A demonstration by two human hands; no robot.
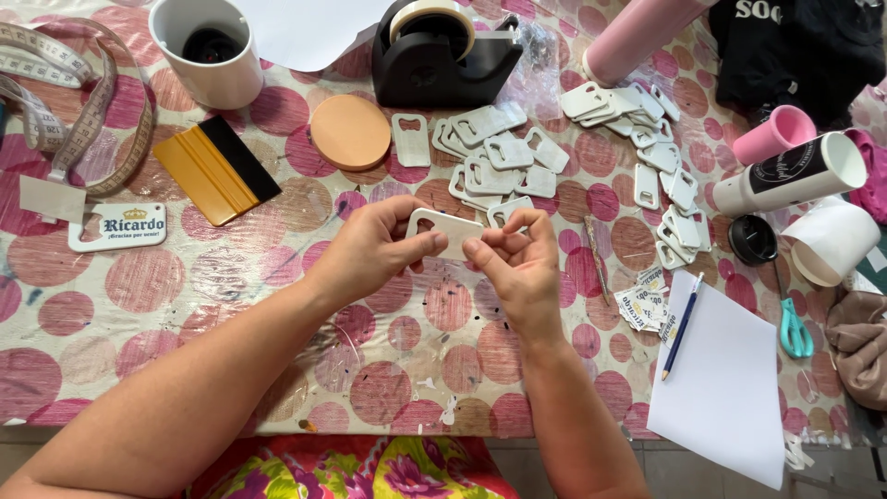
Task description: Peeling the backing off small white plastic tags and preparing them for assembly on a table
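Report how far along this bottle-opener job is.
Done: one printed opener lies finished at left. In hand: left hand and right hand hold a blank white opener between them. Left: the piles of blank openers behind, and small cut stickers beside the pen.

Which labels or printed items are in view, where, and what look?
Printed opener: left of left hand, white card shape, blue lettering, gold crown.
Sticker pile: right of right hand, small white squares, dark print.
Tumbler: far right, lying down, white, black label band.
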